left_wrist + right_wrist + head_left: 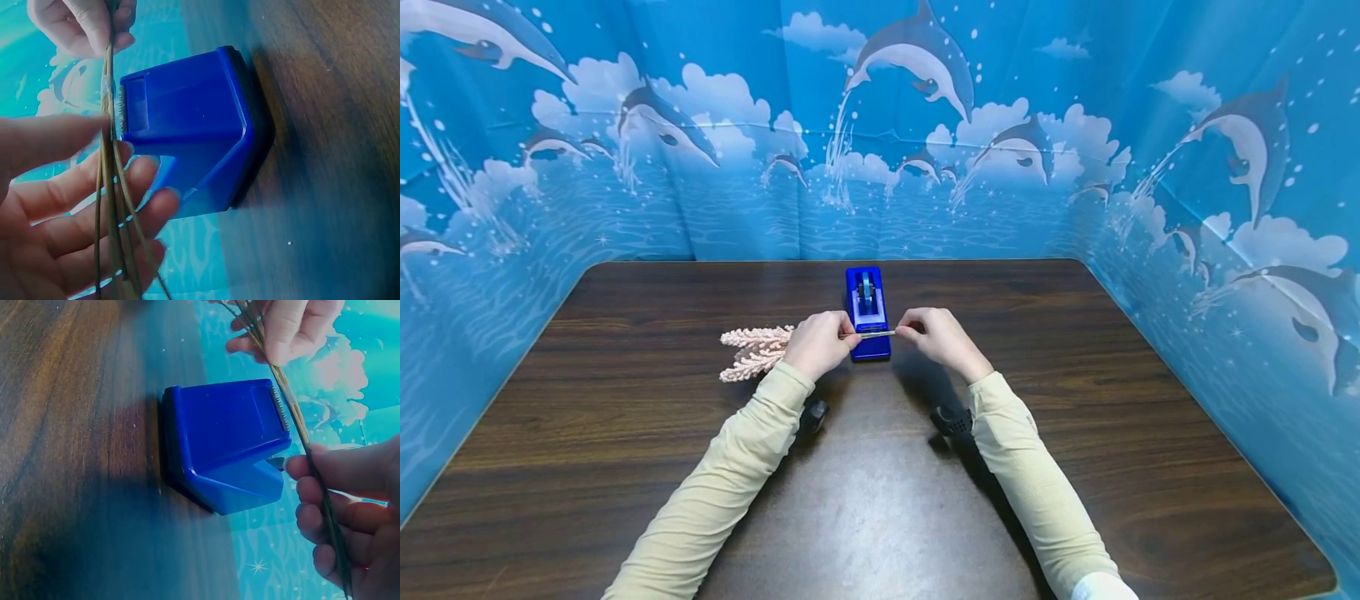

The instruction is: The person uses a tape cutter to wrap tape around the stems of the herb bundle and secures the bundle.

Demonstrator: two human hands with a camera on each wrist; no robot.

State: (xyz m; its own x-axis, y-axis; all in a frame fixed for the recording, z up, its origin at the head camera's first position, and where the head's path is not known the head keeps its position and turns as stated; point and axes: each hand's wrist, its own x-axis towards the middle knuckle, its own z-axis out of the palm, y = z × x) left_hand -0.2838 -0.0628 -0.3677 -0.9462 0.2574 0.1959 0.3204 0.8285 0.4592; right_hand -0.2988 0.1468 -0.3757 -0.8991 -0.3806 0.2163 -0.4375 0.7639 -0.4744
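Note:
A bunch of dried flowers with pale pink, fluffy heads (758, 350) lies to the left, its thin stems (878, 334) stretched level between both hands. My left hand (820, 343) pinches the stems between thumb and fingers, nearer the heads. Toward the stem ends, my right hand (942, 340) pinches the bundle. Between the hands, a shiny clear band, apparently tape (107, 85), wraps the stems. Just beside that stretch stands a blue tape dispenser (222, 425), its toothed cutter (280, 408) facing the stems. Whether the stems touch the cutter cannot be told.
The dispenser stands on a dark wood-grain table (1075, 433) with rounded corners. A blue curtain (880, 225) printed with dolphins encloses the back and sides. Dark wrist-worn devices (953, 422) sit beneath the forearms.

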